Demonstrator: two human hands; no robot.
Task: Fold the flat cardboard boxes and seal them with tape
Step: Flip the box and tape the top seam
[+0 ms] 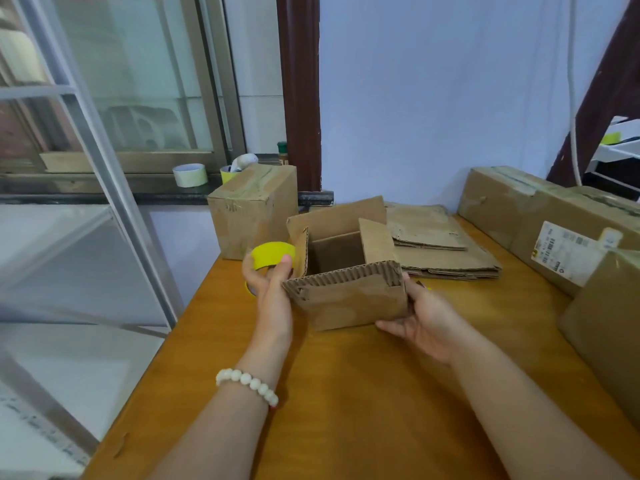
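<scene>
Cardboard box upright on table, flaps open. Left hand curled round yellow tape roll beside its left wall. Right hand gripping near right corner, fingers seemingly underneath. Flat cardboard just behind.

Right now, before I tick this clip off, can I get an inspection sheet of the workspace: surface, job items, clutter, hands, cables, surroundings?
Surface: glossy orange-brown wooden table.
Job's things: open box with flaps up, nothing seen inside; yellow tape roll at its left; flat cardboard stack behind it to the right.
Clutter: sealed box at back left; labelled carton and plain carton along the right edge; pale tape roll on the sill.
Hands: left hand grips the yellow tape roll; right hand holds the open box's near right corner.
Cables: white cable hangs down the wall.
Surroundings: sliding window at left, pale blue wall behind.
</scene>
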